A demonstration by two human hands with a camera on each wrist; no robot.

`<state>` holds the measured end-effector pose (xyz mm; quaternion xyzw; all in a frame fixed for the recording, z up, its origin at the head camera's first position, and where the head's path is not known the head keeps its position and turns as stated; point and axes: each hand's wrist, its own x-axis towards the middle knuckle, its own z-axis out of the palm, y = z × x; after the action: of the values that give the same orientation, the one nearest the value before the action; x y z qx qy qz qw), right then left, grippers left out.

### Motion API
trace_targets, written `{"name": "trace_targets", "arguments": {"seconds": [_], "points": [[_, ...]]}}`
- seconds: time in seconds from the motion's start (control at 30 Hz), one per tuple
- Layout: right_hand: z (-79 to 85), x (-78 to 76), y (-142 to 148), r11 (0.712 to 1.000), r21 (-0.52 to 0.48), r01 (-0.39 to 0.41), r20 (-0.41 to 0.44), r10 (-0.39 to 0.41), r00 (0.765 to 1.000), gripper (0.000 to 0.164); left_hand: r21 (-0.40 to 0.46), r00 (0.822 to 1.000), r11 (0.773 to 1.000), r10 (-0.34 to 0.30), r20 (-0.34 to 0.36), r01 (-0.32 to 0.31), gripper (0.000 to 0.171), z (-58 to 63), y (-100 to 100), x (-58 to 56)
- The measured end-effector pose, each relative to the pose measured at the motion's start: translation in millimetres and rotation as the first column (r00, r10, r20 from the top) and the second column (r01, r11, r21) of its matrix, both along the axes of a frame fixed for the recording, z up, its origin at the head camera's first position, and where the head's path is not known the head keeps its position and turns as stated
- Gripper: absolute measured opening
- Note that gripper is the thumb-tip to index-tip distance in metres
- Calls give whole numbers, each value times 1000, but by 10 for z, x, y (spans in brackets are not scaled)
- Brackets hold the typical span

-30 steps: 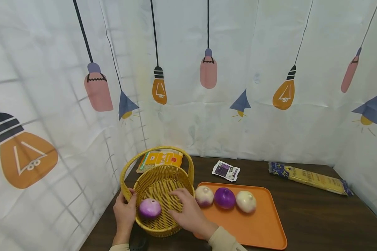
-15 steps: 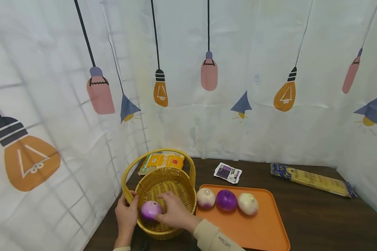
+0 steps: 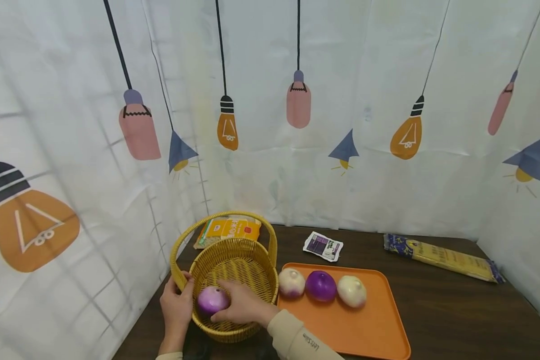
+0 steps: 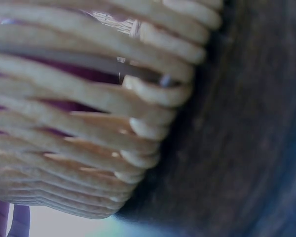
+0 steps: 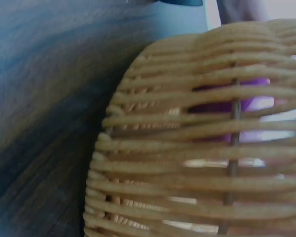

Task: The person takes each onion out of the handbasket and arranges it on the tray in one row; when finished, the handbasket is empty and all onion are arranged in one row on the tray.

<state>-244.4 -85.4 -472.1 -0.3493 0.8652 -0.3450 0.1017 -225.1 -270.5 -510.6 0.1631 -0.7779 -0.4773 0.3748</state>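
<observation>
A yellow woven basket (image 3: pixel 234 332) with a tall arched handle stands at the front left of the table. My left hand (image 3: pixel 176 306) grips its left rim, right where the handle joins. Inside, toward the left wall, lies a purple onion (image 3: pixel 212 300). My right hand (image 3: pixel 243 303) reaches in over the near right rim and holds this onion from its right side, thumb at the near edge and fingers at the far edge. Both wrist views look at the basket's woven wall (image 4: pixel 79 103) from close by, with purple showing through the gaps.
Right of the basket, an orange tray (image 3: pixel 360 332) bears a white onion (image 3: pixel 291 283), a purple onion (image 3: pixel 321 286) and another white onion (image 3: pixel 352 291). Behind lie an orange-yellow food bag (image 3: pixel 234 228), a small white-and-purple packet (image 3: pixel 323 246) and a long yellow-blue package (image 3: pixel 443 257).
My right hand has moved left inside the basket, from beside the onion to grasping its right side. The left hand keeps its grip on the rim.
</observation>
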Motion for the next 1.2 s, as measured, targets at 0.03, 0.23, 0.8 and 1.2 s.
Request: {"name": "trace_targets", "arguments": {"seconds": [0.03, 0.23, 0.8, 1.2], "points": [[3, -8, 3, 1000, 1, -24, 1, 24, 1000, 75, 0, 1000, 1000, -5, -2, 5, 8, 2, -2, -1], [1, -32, 10, 992, -10, -130, 6, 130, 992, 68, 5, 1000, 1000, -8, -10, 8, 8, 1, 1, 1], [-37, -30, 21, 990, -53, -132, 73, 136, 988, 62, 19, 1000, 1000, 1, -11, -1, 9, -10, 8, -17], [11, 21, 31, 996, -14, -87, 104, 88, 991, 64, 2, 1000, 1000, 2, 2, -2, 8, 10, 2, -4]]}}
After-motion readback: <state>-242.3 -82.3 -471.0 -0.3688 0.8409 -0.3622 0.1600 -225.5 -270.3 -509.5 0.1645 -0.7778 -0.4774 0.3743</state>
